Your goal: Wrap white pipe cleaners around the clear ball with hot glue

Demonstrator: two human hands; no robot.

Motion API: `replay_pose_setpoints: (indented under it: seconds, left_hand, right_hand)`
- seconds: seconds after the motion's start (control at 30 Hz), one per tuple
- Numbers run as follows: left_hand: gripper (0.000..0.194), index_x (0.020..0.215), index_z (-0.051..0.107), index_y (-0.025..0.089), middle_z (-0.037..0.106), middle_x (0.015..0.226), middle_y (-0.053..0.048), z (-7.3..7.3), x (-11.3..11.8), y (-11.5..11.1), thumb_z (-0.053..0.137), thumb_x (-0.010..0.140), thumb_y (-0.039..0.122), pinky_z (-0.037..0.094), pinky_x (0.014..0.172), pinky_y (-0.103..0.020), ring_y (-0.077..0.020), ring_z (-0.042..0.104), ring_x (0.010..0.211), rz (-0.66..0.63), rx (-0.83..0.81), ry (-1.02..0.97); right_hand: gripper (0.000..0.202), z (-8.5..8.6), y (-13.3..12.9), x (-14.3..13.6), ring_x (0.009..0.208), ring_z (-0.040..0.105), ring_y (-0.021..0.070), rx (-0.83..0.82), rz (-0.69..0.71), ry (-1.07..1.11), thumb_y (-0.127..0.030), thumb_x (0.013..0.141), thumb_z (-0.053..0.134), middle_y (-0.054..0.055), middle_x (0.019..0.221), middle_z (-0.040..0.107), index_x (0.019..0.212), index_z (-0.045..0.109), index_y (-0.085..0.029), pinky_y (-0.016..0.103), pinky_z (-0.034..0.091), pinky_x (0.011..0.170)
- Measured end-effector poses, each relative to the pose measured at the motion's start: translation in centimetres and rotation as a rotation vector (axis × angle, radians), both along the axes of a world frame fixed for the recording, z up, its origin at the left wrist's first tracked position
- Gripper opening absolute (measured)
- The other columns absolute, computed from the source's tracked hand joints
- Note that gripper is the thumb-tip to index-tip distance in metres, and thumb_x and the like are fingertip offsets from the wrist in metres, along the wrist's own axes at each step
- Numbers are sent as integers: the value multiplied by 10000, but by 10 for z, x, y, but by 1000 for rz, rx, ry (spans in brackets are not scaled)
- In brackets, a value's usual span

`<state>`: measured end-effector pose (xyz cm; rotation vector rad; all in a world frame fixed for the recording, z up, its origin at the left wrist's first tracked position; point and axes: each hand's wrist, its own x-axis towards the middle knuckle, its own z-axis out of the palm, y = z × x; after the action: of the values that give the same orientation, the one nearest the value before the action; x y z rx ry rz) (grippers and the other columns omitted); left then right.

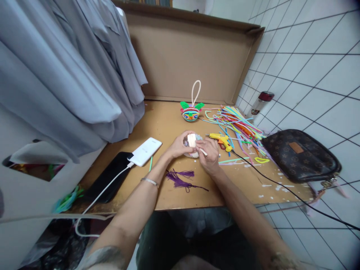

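Note:
My left hand (179,145) is wrapped round the left side of a small round craft ball (191,140), which has cream strips across its top. From the right, my right hand (209,154) pinches a white pipe cleaner (203,152), its fingertips against the ball. Much of the ball's lower part is hidden by my fingers. Just beyond my right hand lies a yellow hot glue gun (221,140), its nozzle pointing left. Purple tassels (181,179) rest on the table in front of the ball.
A colourful animal-face ornament (190,112) with a white loop stands farther back. Bundled pipe cleaners (242,125), a brown handbag (302,155) and a bottle (260,103) are at right. A white power bank (146,151) and a black phone-like slab (109,182) lie left. The glue gun's cord (270,180) crosses the right side.

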<state>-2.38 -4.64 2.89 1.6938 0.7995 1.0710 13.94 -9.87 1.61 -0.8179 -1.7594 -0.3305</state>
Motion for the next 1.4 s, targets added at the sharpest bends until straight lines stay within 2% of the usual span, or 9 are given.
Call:
replay_pose_setpoints:
  seconds: [0.2, 0.47, 0.63, 0.83, 1.03, 1.17, 1.3, 1.4]
  left_hand:
    - [706, 1183, 567, 139, 635, 1086, -59, 0, -1, 1, 756, 518, 286, 479, 859, -304, -193, 592, 927, 7, 6, 26]
    - [747, 1222, 546, 144, 631, 1106, -61, -1, -5, 4, 777, 529, 298, 481, 893, -314, -203, 599, 957, -48, -34, 39]
    - [753, 1200, 552, 142, 630, 1105, -68, 1, -7, 4, 806, 519, 336, 473, 901, -313, -214, 592, 985, -77, -49, 14]
    - [737, 1167, 569, 155, 640, 1089, -55, 6, -11, 3, 814, 492, 322, 479, 898, -314, -223, 595, 989, -86, -70, 13]
    - [739, 1175, 564, 147, 643, 1029, -45, 8, -14, 1, 823, 510, 337, 479, 844, -303, -207, 592, 932, -104, -92, 56]
    - [733, 1194, 560, 147, 638, 1118, -71, 5, -13, 4, 803, 529, 339, 473, 953, -365, -251, 599, 1033, -111, -71, 50]
    - [679, 1158, 602, 157, 569, 1286, -112, 0, -11, 10, 799, 531, 327, 381, 1126, -447, -315, 526, 1250, -67, 75, 73]
    - [623, 1143, 633, 167, 559, 1282, -116, -2, -10, 13, 786, 558, 317, 375, 1141, -473, -319, 521, 1267, -24, 177, 111]
  right_hand:
    - [167, -1, 0, 1, 933, 674, 221, -61, 6, -20, -228, 939, 529, 57, 959, 766, 898, 690, -244, 429, 478, 879]
    - [136, -4, 0, 0, 937, 678, 235, -84, 1, -19, -225, 920, 562, 57, 987, 776, 900, 694, -249, 445, 501, 865]
    - [150, -3, -2, -3, 910, 689, 225, -45, 82, 17, -192, 929, 543, 72, 972, 767, 947, 685, -236, 433, 526, 827]
    - [145, -2, -4, -5, 931, 687, 218, -79, 86, -9, -210, 947, 533, 77, 983, 756, 944, 677, -231, 432, 542, 830]
    - [130, 0, -6, -6, 940, 671, 213, 30, 130, -11, -146, 924, 574, 91, 982, 746, 1003, 659, -204, 404, 547, 826]
    - [127, -1, -6, -6, 944, 669, 212, 37, 125, 2, -148, 930, 570, 88, 991, 742, 1002, 656, -207, 405, 547, 828]
    - [118, -3, -4, -6, 953, 681, 218, -5, 109, 20, -179, 942, 561, 79, 994, 746, 983, 663, -221, 422, 541, 837]
    - [105, -2, -4, -5, 940, 689, 216, 0, 89, 29, -189, 946, 564, 74, 980, 749, 975, 658, -226, 420, 542, 824]
